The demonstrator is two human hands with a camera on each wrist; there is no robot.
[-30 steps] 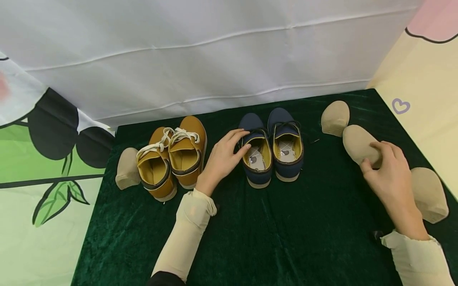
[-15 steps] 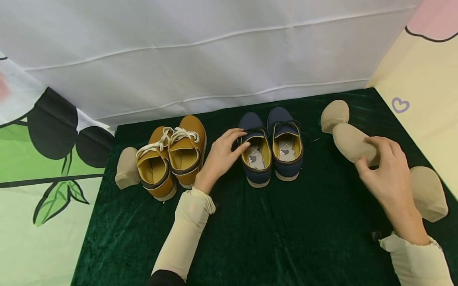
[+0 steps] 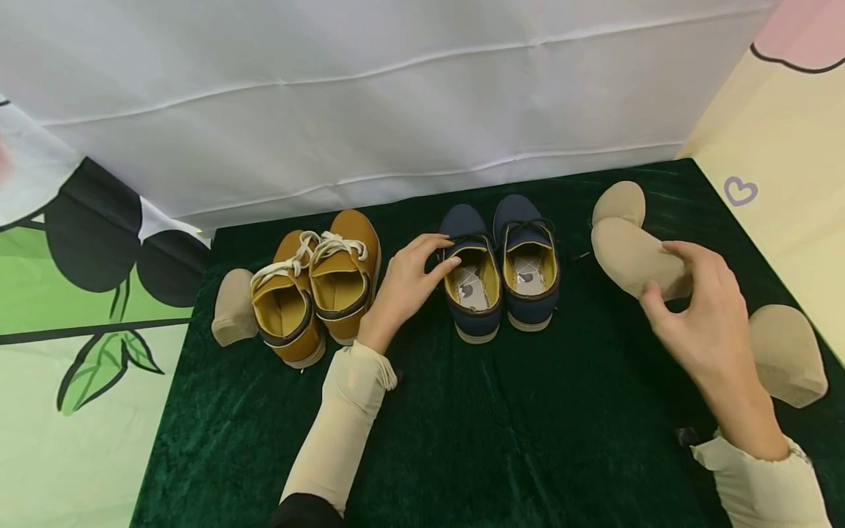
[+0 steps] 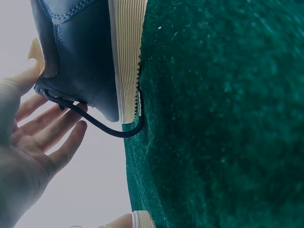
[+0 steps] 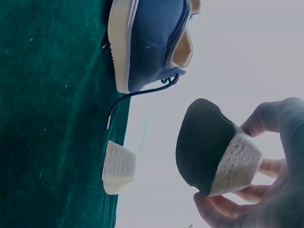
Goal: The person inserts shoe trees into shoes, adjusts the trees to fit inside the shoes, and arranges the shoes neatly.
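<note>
In the head view, my right hand point(image 3: 706, 323) holds a beige shoe-toe insert point(image 3: 630, 253) between thumb and fingers. The right wrist view shows this insert's hollow dark side point(image 5: 202, 142) and dimpled end, raised off the cloth. My left hand point(image 3: 407, 282) is at the left navy shoe point(image 3: 465, 220), thumb near the opening and fingers by the laces. In the left wrist view, the thumb touches the yellow lining of that navy shoe point(image 4: 90, 57), while the other fingers extend loosely behind the lace. Beside it stands the right navy shoe point(image 3: 521, 213).
Tan shoes point(image 3: 356, 227) with white laces stand on the left, beside a beige insert point(image 3: 234, 304). More inserts lie at the back right point(image 3: 620, 199) and right edge point(image 3: 788, 352). Dark green cloth point(image 3: 502, 440) covers the table, with a white curtain point(image 3: 396, 125) behind.
My right hand has carried the insert left and slightly up, toward the navy shoes. It now overlaps the back insert in the head view. My left hand has barely moved.
</note>
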